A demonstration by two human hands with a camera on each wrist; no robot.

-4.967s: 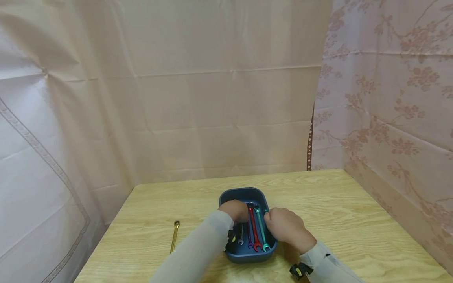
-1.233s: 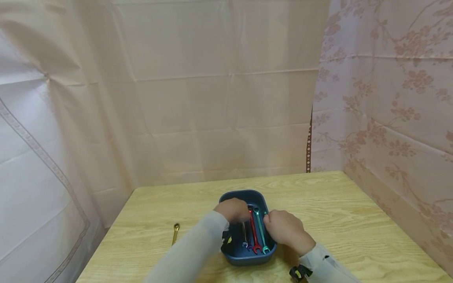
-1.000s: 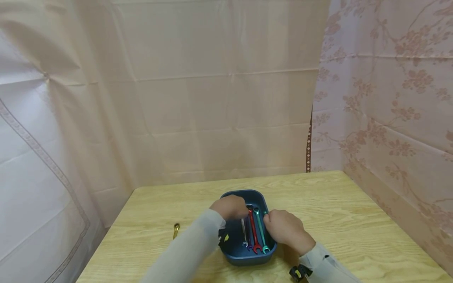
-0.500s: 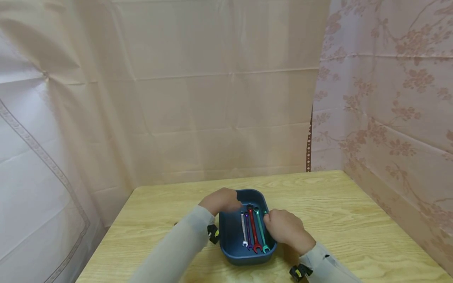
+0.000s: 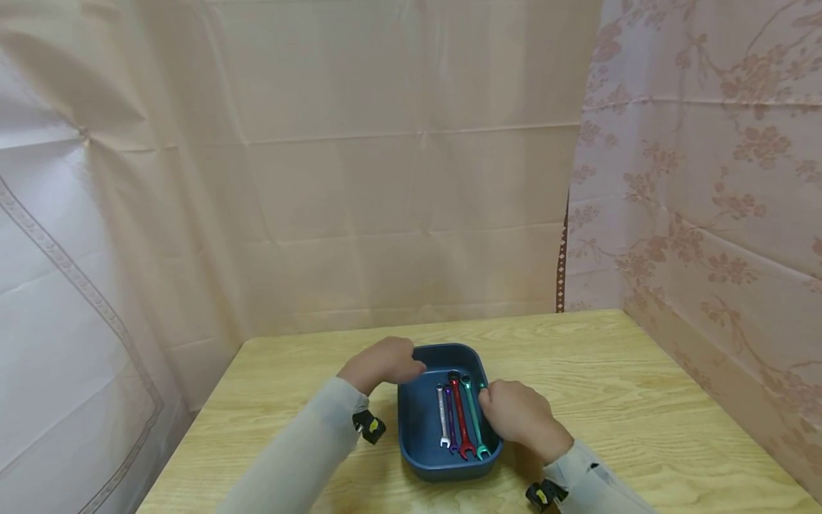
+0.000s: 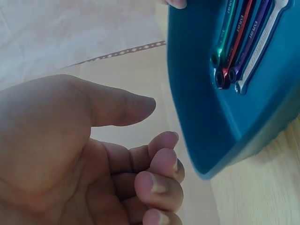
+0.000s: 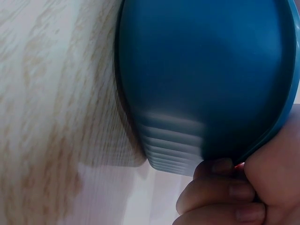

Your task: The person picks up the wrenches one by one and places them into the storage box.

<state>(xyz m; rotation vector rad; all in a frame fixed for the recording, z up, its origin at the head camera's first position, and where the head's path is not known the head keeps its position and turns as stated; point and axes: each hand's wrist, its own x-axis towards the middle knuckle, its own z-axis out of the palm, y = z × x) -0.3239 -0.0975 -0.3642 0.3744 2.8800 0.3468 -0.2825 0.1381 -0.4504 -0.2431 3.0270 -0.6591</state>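
A blue plastic bin stands on the table, and my right hand grips its right rim. In the right wrist view, the curled fingers press against the bin's outer wall with the thumb over the rim. Inside, a silver wrench, a purple wrench, a red wrench and a green wrench lie side by side towards the right. My left hand hovers at the bin's far left corner. In the left wrist view its fingers are loosely bent, and it holds nothing.
The wooden table runs out to both sides of the bin. A beige curtain hangs behind it, and a flowered cloth lines the right side.
My left hand has left the silver wrench beside the purple one and moved out of the bin to the left. Its forearm now hides a gold wrench seen earlier. The right hand keeps its grip.
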